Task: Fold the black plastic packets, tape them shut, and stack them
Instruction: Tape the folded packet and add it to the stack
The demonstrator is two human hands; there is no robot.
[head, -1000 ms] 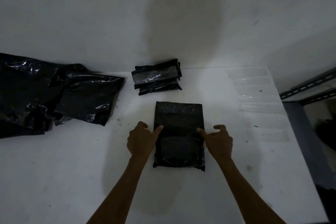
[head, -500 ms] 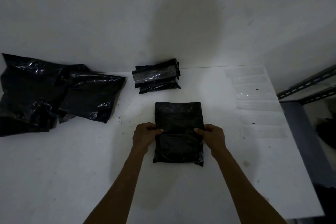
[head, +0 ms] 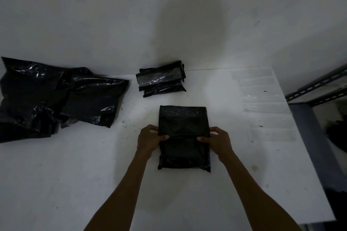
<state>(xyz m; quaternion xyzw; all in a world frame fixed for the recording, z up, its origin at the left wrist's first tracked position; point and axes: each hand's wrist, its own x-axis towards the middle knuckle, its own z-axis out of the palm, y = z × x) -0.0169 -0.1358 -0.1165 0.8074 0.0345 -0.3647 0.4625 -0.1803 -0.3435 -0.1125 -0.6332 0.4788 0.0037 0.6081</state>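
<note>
A black plastic packet [head: 184, 137] lies flat on the white table [head: 75, 174] in front of me. My left hand [head: 149, 139] grips its left edge at mid-height, thumb on top. My right hand [head: 217, 140] grips the right edge the same way. A crease runs across the packet between my thumbs. Behind it, a stack of folded, taped black packets [head: 161, 78] sits near the wall. Several clear tape strips [head: 262, 95] lie in a column along the table's right side.
A heap of loose black plastic bags [head: 56, 97] covers the table's left rear. A white wall rises behind the table. A grey metal shelf frame [head: 319, 88] stands to the right, past the table's edge.
My hands went from resting with fingers pointing at the packet's sides to gripping both edges, and the far half of the packet has begun to bend along a crease.
</note>
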